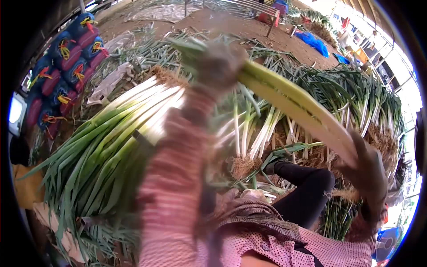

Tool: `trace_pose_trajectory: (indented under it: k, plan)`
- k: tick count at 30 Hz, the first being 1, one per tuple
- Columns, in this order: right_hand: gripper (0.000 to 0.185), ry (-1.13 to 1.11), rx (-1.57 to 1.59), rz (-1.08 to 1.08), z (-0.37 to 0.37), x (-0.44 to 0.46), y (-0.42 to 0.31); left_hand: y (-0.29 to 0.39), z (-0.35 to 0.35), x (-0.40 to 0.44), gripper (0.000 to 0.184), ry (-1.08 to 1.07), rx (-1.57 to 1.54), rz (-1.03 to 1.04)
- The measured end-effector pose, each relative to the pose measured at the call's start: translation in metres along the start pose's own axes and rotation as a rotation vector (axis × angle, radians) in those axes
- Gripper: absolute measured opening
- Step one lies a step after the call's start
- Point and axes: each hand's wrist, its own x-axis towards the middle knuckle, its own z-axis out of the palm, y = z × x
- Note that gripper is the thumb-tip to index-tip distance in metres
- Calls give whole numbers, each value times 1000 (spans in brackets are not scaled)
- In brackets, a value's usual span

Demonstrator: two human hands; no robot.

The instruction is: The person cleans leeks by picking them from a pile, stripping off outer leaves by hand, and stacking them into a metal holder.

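Note:
A long green onion (pixel 298 102) stretches across the view between my two hands, its pale root end low on the right. My left hand (pixel 220 64) is raised in the upper middle, blurred, closed around the green leaf part. At the right, my gloved-looking right hand (pixel 369 167) grips the white end, with roots hanging just below. A large heap of green onions (pixel 120 120) lies to the left, leaves toward me. Several upright green onions (pixel 249 138) with bushy roots stand below the held one, in front of my bent leg.
Filled blue and maroon sacks (pixel 62 66) tied with yellow and red cords are stacked at the far left. Rows of green onions (pixel 369 102) stand along the right. Farther off are a blue sheet (pixel 311 43) and a metal bench (pixel 253 9) on bare soil.

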Motion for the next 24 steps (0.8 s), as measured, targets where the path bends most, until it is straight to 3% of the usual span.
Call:
trace_pose_trajectory:
  k: [1, 2, 3, 5, 7, 8, 9, 10, 12, 16, 17, 19, 24]
  plan:
    - [79, 126, 29, -136, 17, 32, 2, -38, -71, 22, 15, -231, 249, 44]
    - [77, 263, 65, -264, 41, 70, 1, -65, -134, 40, 22, -142, 447, 119]
    - [73, 311, 96, -251, 63, 108, -9, -93, -194, 50, 26, -207, 495, 178]
    - [58, 357, 306, -443, 96, 196, -60, -90, -295, 54, 30, -364, 650, 147]
    - [41, 228, 510, -619, 135, 271, -127, -96, -361, 27, 27, -706, 1068, -115]
    - [28, 14, 444, -561, 140, 294, -165, -82, -373, 12, 18, -732, 1109, -23]
    - [21, 259, -71, -798, 187, 324, -187, -76, -375, -9, 20, -889, 1151, -191]
    - [16, -51, 600, -730, 197, 340, -210, -75, -373, -35, 21, -1034, 1189, -370]
    - [15, 80, 479, -884, 252, 365, -235, -90, -361, -100, 18, -1184, 1143, -560]
    - [19, -196, 327, -741, 265, 363, -241, -88, -320, -162, 18, -1217, 926, -869]
    - [19, -303, 306, -701, 263, 367, -242, -91, -319, -166, 25, -1209, 923, -866]
    - [20, -217, 322, -719, 268, 373, -239, -94, -322, -168, 41, -1207, 922, -860]
    - [25, -126, 381, -702, 277, 408, -255, -102, -318, -117, 43, -1181, 1059, -807]
